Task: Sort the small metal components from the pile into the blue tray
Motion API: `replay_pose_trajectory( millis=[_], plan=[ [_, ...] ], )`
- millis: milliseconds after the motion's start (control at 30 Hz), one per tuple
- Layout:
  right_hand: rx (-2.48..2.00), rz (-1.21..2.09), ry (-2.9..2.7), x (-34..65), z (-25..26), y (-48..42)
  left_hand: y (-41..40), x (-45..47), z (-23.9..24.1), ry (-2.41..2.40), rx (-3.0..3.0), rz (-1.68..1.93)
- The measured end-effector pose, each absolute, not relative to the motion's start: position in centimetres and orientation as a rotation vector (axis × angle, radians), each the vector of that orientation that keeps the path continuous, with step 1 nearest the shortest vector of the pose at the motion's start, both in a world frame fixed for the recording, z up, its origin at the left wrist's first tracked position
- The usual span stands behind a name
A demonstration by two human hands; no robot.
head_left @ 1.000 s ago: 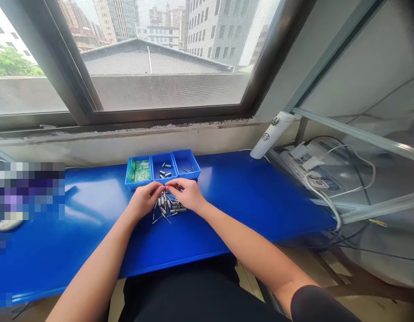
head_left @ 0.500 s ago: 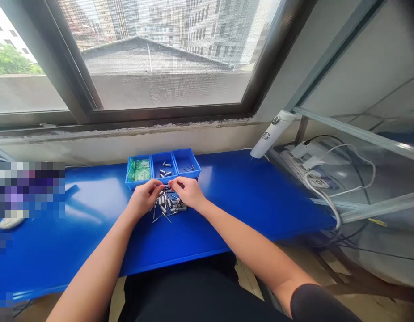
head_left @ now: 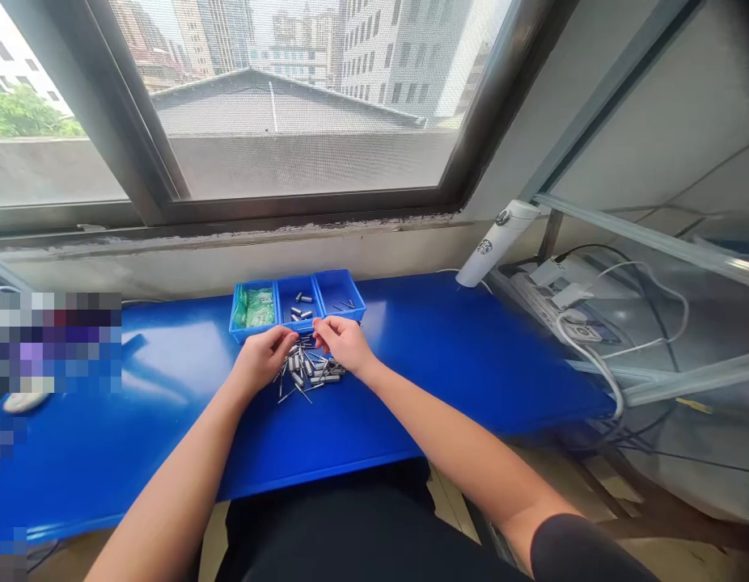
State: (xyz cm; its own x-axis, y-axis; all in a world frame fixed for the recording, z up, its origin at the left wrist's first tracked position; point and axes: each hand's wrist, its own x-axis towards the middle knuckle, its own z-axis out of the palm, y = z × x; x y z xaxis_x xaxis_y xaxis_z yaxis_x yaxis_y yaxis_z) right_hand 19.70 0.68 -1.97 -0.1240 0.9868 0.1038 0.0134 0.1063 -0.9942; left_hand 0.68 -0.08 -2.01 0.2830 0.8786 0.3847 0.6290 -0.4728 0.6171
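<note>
A heap of small grey metal cylinders and thin pins point(head_left: 309, 373) lies on the blue table point(head_left: 447, 356). My left hand point(head_left: 262, 358) rests at the heap's left side, fingers curled in a pinch. On the heap's right, my right hand point(head_left: 344, 342) has its fingertips pinched together just above the pile. What either pinch holds is too small to see. Just behind the hands stands a blue tray point(head_left: 298, 300) with three compartments: green parts point(head_left: 256, 309) in the left, grey cylinders in the middle, thin pins in the right.
A white bottle point(head_left: 494, 239) leans at the table's back right corner. Beside it lies a power strip with white plugs and cables point(head_left: 584, 323). A window sill runs behind the tray. A white object point(head_left: 19, 402) lies at the table's far left.
My right hand has drawn slightly right and back from my left hand, so the fingertips that met over the heap are now apart.
</note>
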Motion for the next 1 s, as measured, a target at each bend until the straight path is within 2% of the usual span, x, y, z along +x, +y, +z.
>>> replay_pose_trajectory(
  millis=[300, 767, 867, 1000],
  plan=[
    [-1.291, 1.372, -0.857, 21.0, -1.4, 2.3, -0.3, 0.8, -1.7, 1.393, 2.224, 1.025],
    [-1.404, 1.309, -0.918, 21.3, -0.9, 2.2, -0.3, 0.9, -1.6, 1.414, 2.208, 1.011],
    [-1.448, 1.202, -1.081, 21.4, -1.4, 2.3, -0.3, 0.8, -1.6, 1.425, 2.209, 1.008],
    [-1.558, 0.800, -1.602, 21.5, -1.8, 1.9, -0.2, 0.7, -1.6, 1.434, 2.224, 1.015]
  ],
)
